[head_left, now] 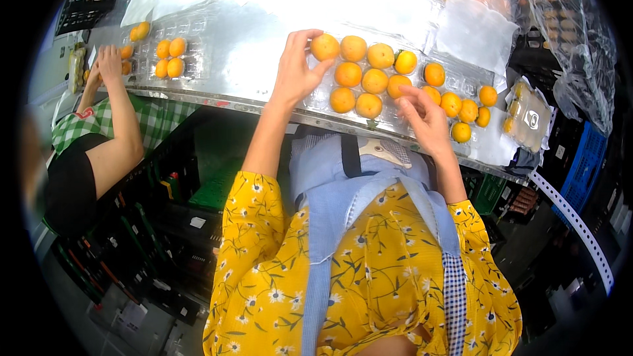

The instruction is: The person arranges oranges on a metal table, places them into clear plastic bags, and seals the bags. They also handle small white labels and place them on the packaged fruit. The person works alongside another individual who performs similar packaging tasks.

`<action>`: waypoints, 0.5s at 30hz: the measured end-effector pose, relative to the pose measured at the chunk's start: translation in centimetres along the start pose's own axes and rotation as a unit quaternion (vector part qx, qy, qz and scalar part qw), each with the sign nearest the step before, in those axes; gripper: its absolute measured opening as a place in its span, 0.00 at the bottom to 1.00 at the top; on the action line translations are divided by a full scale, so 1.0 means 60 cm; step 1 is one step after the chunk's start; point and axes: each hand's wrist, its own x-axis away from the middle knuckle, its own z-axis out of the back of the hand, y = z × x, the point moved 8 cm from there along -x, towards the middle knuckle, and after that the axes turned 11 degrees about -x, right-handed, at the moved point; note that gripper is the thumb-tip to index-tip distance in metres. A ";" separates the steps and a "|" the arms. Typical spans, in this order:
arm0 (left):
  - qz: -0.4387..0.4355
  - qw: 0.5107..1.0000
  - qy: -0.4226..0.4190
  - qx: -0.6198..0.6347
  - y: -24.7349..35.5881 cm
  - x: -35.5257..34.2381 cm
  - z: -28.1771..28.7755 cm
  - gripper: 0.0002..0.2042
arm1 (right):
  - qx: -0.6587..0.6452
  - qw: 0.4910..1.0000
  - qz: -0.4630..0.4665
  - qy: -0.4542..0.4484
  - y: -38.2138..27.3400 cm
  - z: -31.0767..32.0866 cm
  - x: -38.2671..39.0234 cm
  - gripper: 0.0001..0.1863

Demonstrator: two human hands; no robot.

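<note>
My left hand (297,69) curls its thumb and fingers around an orange fruit, seemingly a mandarin (325,47), at the upper left corner of a clear plastic tray (321,101). Rows of similar mandarins (374,81) sit in this tray. On its right side my right hand (426,118) has thumb and fingers apart, with the fingertips at the edge of another mandarin (397,84). Several loose mandarins (468,110) lie to the right of that hand.
The metal table's front edge (227,102) runs before me. At left, a co-worker's hands (107,65) are near a partly filled tray (191,29). Clear packaging (531,117) and a plastic-wrapped stack (560,32) stand at right. Dark crates (178,230) lie below the table.
</note>
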 end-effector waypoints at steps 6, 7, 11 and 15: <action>-0.098 0.976 -0.086 -0.174 -0.016 -0.036 -0.017 0.24 | -0.019 0.999 -0.014 0.028 0.010 0.027 0.001 0.16; -0.099 0.974 -0.097 -0.177 -0.021 -0.038 -0.020 0.24 | -0.028 0.999 -0.007 0.030 0.014 0.032 0.001 0.15; -0.115 0.974 -0.118 -0.154 -0.029 -0.043 -0.028 0.23 | -0.037 0.997 0.021 0.057 0.031 0.073 0.000 0.14; -0.126 0.968 -0.132 -0.175 -0.024 -0.045 -0.028 0.23 | -0.067 0.989 0.012 0.133 0.044 0.148 -0.005 0.13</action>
